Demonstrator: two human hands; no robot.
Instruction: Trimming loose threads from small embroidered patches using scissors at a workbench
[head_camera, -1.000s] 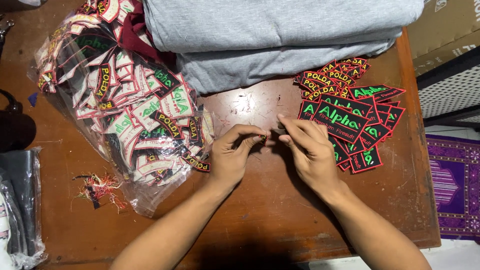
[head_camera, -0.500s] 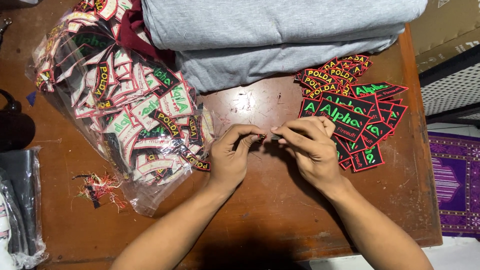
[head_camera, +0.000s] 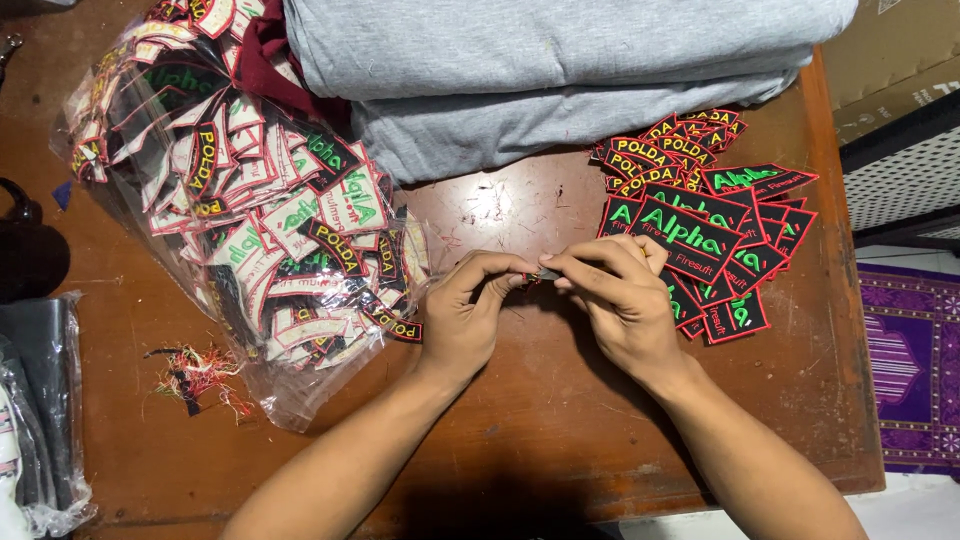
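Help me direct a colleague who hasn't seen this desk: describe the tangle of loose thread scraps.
Start at the brown wooden table, then the clear plastic bag of patches on its left. Just below-left lies the thread tangle: small, frayed, red, green and dark strands, unlike the flat patches.

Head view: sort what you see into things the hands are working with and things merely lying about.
In use: left hand, right hand, small piece pinched between them, patch pile, patch bag.
Lying about: grey cloth, thread scraps, purple rug.

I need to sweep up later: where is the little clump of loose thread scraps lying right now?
In the head view, the thread scraps lie on the wooden table at lower left, just left of the clear bag of patches and left of the left hand.
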